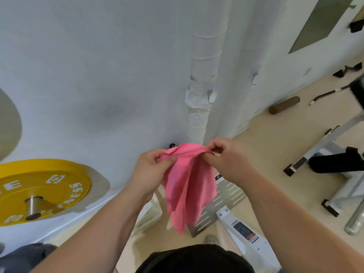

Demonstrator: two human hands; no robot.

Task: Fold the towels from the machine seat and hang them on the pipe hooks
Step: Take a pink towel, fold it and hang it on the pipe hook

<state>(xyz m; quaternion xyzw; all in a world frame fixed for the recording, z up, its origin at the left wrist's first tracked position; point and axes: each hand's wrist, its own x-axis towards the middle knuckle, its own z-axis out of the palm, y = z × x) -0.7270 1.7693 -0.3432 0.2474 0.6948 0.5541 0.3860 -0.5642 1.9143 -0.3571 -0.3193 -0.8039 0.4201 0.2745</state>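
Pink towel (pixel 189 186) hangs in the air in front of the person's chest, held up by its top edge between both hands. It is below the wrapped white pipe (pixel 202 62) that runs up the wall (pixel 98 75). The left hand (pixel 151 168) pinches the left end of that edge, its fingers (pixel 167 159) curled close on the cloth. The right hand (pixel 226 160) pinches the right end in the same way, thumb and fingertips closed on a small fold. The top edge is bunched and slack between the two hands, and the rest of the cloth droops in loose folds to a point near the bottom.

Small metal hooks (pixel 210 95) sit on the pipe above the towel, well apart from it. Another hook (pixel 254 79) is on the wall to the right.

A yellow weight plate (pixel 45 186) on a steel bar sits to the left. Behind the towel is a slotted metal plate (pixel 226 201), with a white machine frame (pixel 242 229) just beside it. A brown roller (pixel 284 105) lies on the pale floor (pixel 275 150) by the wall to the right.
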